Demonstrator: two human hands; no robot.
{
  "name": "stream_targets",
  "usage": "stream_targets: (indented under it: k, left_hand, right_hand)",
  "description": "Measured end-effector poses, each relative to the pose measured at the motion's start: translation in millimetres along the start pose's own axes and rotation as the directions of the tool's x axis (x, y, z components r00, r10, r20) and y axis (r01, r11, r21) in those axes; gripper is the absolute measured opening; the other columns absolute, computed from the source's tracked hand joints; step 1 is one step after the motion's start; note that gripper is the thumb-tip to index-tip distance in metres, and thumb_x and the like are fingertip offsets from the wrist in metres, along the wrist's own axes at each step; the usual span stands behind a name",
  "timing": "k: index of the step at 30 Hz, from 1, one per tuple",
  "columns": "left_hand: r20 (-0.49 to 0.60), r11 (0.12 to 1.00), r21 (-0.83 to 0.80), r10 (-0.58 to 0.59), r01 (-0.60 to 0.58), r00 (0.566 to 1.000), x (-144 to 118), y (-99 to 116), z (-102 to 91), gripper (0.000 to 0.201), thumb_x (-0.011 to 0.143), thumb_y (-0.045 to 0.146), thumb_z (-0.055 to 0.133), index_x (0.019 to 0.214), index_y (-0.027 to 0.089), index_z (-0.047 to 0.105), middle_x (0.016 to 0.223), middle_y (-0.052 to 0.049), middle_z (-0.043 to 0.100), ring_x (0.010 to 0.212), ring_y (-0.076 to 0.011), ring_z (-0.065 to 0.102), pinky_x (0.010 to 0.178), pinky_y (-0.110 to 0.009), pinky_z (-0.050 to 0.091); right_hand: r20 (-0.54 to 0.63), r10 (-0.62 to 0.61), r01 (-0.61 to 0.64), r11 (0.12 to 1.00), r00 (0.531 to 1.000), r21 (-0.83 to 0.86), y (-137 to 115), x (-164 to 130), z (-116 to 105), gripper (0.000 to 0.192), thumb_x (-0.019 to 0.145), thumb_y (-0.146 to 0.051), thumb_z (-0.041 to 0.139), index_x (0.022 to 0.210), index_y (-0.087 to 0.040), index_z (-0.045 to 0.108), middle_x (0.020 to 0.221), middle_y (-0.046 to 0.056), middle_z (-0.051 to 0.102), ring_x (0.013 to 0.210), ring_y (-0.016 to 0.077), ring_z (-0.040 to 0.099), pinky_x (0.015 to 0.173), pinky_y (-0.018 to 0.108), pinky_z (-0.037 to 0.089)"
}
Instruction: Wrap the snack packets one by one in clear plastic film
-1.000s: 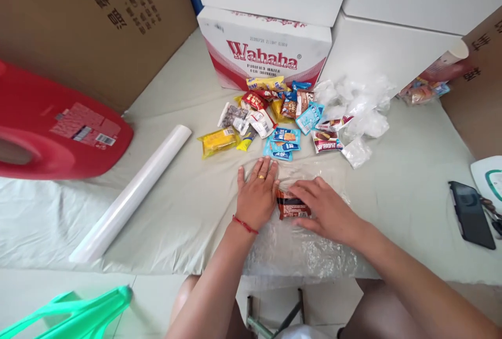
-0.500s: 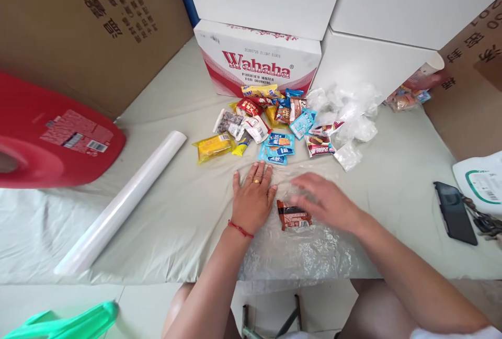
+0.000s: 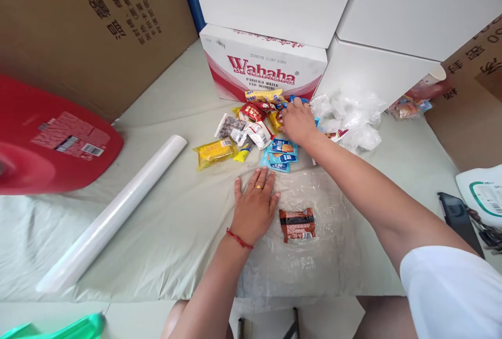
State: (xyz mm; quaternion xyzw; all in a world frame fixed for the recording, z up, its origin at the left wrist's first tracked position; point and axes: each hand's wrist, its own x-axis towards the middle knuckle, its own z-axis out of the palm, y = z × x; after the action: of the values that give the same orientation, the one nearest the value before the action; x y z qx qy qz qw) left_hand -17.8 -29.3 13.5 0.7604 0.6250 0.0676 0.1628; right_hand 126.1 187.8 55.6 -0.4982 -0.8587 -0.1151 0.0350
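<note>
My left hand (image 3: 253, 208) lies flat with fingers spread, at the left edge of a clear plastic bag (image 3: 329, 255) on the cloth-covered table. Beside it, a brown snack packet (image 3: 298, 225) rests on the bag. My right hand (image 3: 298, 123) is in the snack pile, its fingers bent down among brown and blue packets; what they grip is hidden. Around it lie a red packet (image 3: 253, 112), a white packet (image 3: 259, 134), blue biscuit packets (image 3: 281, 153) and a yellow snack packet (image 3: 215, 154).
Behind the pile stands a Wahaha water carton (image 3: 262, 67). Crumpled clear bags (image 3: 353, 116) lie to its right. A white roll (image 3: 113, 213) and a red jug (image 3: 55, 140) are at left. A phone (image 3: 458, 218) is at far right.
My right hand has moved from the brown packet up and forward into the snack pile. The brown packet now lies uncovered on the plastic. My left hand has stayed flat in place.
</note>
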Motion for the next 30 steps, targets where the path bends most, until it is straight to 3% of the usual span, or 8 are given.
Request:
stream_targets:
  k: [7, 10, 14, 18, 21, 24, 26, 30]
  left_hand:
    - [0.057, 1.000, -0.009, 0.016, -0.015, 0.998, 0.0, -3.4, -7.6, 0.054, 0.106, 0.036, 0.037, 0.158, 0.022, 0.041, 0.171, -0.009, 0.027, 0.160, -0.0272, 0.025, 0.126, -0.070, 0.015]
    - [0.083, 1.000, -0.002, 0.018, -0.018, 0.996, -1.0, -2.0, -10.4, 0.055, 0.104, 0.035, 0.041, 0.158, 0.021, 0.041, 0.171, -0.009, 0.026, 0.159, -0.0274, 0.025, 0.126, -0.069, 0.017]
    - [0.094, 1.000, 0.008, 0.011, -0.011, 0.995, -1.7, 0.5, -10.7, 0.056, 0.104, 0.036, 0.041, 0.157, 0.021, 0.041, 0.172, -0.010, 0.026, 0.159, -0.0279, 0.025, 0.126, -0.069, 0.019]
    - [0.084, 1.000, 0.016, 0.010, -0.011, 0.996, -2.6, 0.4, -8.2, 0.056, 0.104, 0.035, 0.040, 0.159, 0.024, 0.040, 0.172, -0.009, 0.025, 0.159, -0.0279, 0.026, 0.125, -0.069, 0.019]
    - [0.094, 0.999, 0.013, 0.030, -0.032, 0.995, -3.7, -2.2, -8.3, 0.057, 0.104, 0.036, 0.039, 0.160, 0.023, 0.038, 0.172, -0.009, 0.023, 0.160, -0.0276, 0.024, 0.126, -0.068, 0.017]
    - [0.131, 0.999, -0.016, 0.035, -0.033, 0.991, -3.7, -6.2, -11.5, 0.059, 0.104, 0.037, 0.039, 0.161, 0.021, 0.034, 0.173, -0.010, 0.021, 0.161, -0.0273, 0.021, 0.127, -0.067, 0.016]
    - [0.138, 0.999, -0.043, 0.031, -0.026, 0.990, -2.7, -8.9, -14.9, 0.060, 0.104, 0.037, 0.039, 0.162, 0.020, 0.033, 0.173, -0.011, 0.021, 0.161, -0.0274, 0.020, 0.127, -0.065, 0.017]
    - [0.113, 0.996, -0.085, 0.035, -0.026, 0.993, 0.6, -12.1, -20.9, 0.058, 0.104, 0.035, 0.039, 0.160, 0.022, 0.036, 0.173, -0.012, 0.025, 0.161, -0.0271, 0.022, 0.125, -0.064, 0.022]
  right_hand:
    - [0.004, 0.043, -0.044, 0.988, 0.999, 0.146, 17.6, -11.7, -1.9, 0.025, 0.095, -0.019, 0.051, 0.105, -0.014, 0.074, 0.109, 0.016, 0.066, 0.111, 0.0350, 0.049, 0.094, 0.047, 0.045]
    - [0.001, 0.025, -0.025, 0.987, 1.000, 0.157, 24.1, -13.2, -5.1, 0.037, 0.092, -0.010, 0.047, 0.119, -0.015, 0.072, 0.116, 0.014, 0.066, 0.109, 0.0319, 0.052, 0.094, 0.043, 0.045]
    - [0.062, -0.264, 0.256, 0.960, 0.962, 0.114, 21.4, -5.7, -11.6, 0.052, 0.094, -0.007, 0.045, 0.143, -0.019, 0.059, 0.144, 0.013, 0.058, 0.124, 0.0317, 0.049, 0.097, 0.043, 0.042]
    - [0.229, -0.301, 0.300, 0.953, 0.926, 0.040, 14.2, 5.3, -17.7, 0.040, 0.097, -0.008, 0.040, 0.124, -0.012, 0.070, 0.124, 0.018, 0.066, 0.119, 0.0339, 0.052, 0.092, 0.044, 0.042]
    - [0.153, -0.212, 0.199, 0.975, 0.965, 0.096, 14.1, -1.5, -29.7, 0.036, 0.100, -0.014, 0.039, 0.106, -0.012, 0.074, 0.121, 0.018, 0.064, 0.116, 0.0327, 0.052, 0.089, 0.042, 0.044]
    - [-0.137, -0.089, 0.126, 0.947, 0.987, 0.297, 14.0, -38.6, -54.1, 0.031, 0.103, -0.026, 0.045, 0.107, -0.017, 0.074, 0.118, 0.012, 0.065, 0.113, 0.0284, 0.056, 0.093, 0.040, 0.046]
    - [-0.305, 0.072, 0.084, 0.878, 0.950, 0.471, 8.3, -80.7, -72.7, 0.027, 0.104, -0.038, 0.051, 0.111, -0.022, 0.072, 0.115, 0.009, 0.065, 0.106, 0.0251, 0.060, 0.092, 0.039, 0.049]
    - [-0.174, 0.293, -0.086, 0.698, 0.940, 0.711, -21.3, -178.4, -87.0, 0.022, 0.097, -0.047, 0.063, 0.091, -0.027, 0.069, 0.092, 0.006, 0.067, 0.081, 0.0219, 0.062, 0.072, 0.037, 0.052]
